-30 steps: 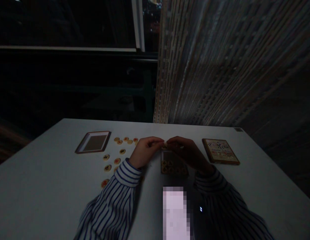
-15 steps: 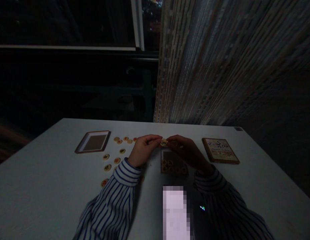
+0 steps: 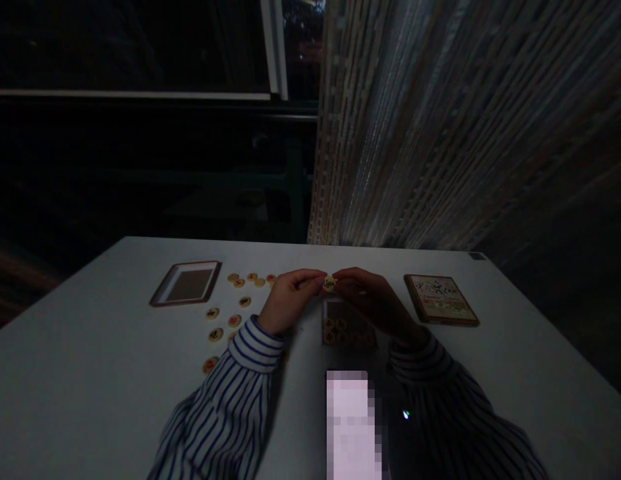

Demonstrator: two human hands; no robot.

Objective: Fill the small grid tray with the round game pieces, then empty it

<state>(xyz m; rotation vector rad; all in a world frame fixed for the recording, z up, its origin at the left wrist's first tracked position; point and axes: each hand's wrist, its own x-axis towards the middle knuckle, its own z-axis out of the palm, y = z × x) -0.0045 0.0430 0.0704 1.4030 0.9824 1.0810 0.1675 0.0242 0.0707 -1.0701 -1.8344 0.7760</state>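
The left hand (image 3: 287,299) and right hand (image 3: 372,300) pinch one disc (image 3: 330,284) between them. It looks light and rigid, best gripped by its rim.

Left forearm (image 3: 223,400): slants inward from the lower edge, rising to the right
Left wrist (image 3: 264,328): close to straight
Left hand (image 3: 290,299): thumb and forefinger in a pinch, tips pointing right
Right forearm (image 3: 457,393): angles in from the lower right, in shadow
Right hand (image 3: 375,299): fingers curved inward, tips pinched and pointing left
Both hands: level, facing, tips near but apart
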